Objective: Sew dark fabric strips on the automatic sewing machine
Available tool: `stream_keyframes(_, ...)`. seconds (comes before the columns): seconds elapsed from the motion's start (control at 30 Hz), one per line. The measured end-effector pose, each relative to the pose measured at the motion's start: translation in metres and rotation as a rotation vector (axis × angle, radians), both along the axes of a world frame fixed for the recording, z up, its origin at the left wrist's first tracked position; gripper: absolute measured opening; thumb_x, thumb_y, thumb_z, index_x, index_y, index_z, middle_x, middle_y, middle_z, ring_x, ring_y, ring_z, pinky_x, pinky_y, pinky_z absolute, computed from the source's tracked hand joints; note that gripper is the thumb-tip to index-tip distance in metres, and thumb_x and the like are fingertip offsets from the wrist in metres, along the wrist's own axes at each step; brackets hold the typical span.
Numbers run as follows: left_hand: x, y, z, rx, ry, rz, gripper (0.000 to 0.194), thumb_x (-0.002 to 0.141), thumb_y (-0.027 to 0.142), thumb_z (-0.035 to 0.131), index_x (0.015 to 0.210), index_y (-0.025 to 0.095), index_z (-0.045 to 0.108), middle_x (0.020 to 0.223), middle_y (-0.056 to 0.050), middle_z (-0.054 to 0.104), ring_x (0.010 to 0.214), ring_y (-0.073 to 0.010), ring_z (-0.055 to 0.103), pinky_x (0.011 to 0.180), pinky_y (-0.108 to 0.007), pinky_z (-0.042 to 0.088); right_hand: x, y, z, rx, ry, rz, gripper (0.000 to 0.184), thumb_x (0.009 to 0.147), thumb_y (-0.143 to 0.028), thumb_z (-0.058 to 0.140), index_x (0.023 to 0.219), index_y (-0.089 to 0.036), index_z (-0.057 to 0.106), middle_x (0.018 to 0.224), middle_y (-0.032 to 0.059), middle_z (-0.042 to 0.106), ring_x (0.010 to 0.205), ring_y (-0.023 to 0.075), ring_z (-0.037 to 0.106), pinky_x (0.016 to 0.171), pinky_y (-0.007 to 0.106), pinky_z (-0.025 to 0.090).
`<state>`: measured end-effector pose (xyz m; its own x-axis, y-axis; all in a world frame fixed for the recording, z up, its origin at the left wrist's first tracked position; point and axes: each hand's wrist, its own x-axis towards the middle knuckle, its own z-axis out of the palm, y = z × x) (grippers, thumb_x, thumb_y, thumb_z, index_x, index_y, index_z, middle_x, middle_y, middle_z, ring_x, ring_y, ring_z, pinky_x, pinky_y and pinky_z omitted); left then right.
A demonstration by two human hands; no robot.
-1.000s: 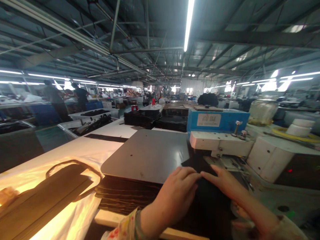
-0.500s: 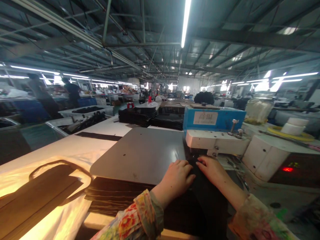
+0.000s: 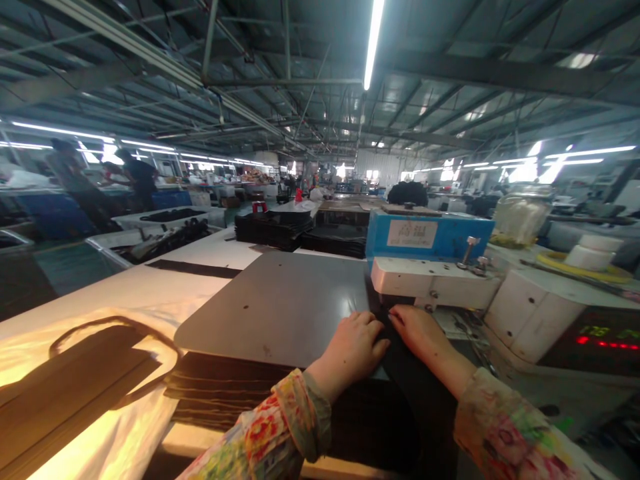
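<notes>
Compared with a second ago, both your hands have moved away from you, and your right hand [image 3: 420, 333] now sits right by the white machine arm [image 3: 433, 280], with the display [image 3: 605, 337] at 3 o'clock showing green digits over red lights instead of a lone red dot. The dark piece [image 3: 415, 377] lies under and between your hands, running from 6 o'clock, close to you, up towards 12 beside that arm. Your left hand [image 3: 345, 350] rests at the plate's right-hand edge, fingers bent and close together, thumb set apart; your right fingers stretch forward together, their tips near your left ones — whether either hand pinches the piece, you can't tell from here. The grey metal plate [image 3: 280, 307] gives flat room from 9 to 11 o'clock, its near edge sitting over a layered dark stack [image 3: 225, 390]. Past its far-left edge, the white table [image 3: 170, 293] opens out at 10 o'clock, carrying a dark strip [image 3: 195, 269]. Your right side is tighter: the arm hems it in at 1 o'clock — the blue box [image 3: 475, 233] stands just behind.
</notes>
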<state>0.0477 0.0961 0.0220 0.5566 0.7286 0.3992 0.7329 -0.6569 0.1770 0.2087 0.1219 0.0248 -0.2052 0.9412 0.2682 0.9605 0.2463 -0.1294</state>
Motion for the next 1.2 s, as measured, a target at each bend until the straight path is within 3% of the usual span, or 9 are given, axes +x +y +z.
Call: stream_keyframes(1.2, 0.001, 0.006, -0.004, 0.052, 0.000, -0.014, 0.027, 0.083, 0.034, 0.045, 0.098, 0.015, 0.058, 0.097, -0.006, 0.057, 0.091, -0.0209, 0.049, 0.082, -0.033, 0.042, 0.002, 0.012, -0.007, 0.073, -0.041, 0.021, 0.015, 0.082, -0.021, 0.042, 0.080, -0.019, 0.056, 0.082, 0.0034, 0.062, 0.075, 0.0158, 0.058, 0.061, 0.025, 0.034)
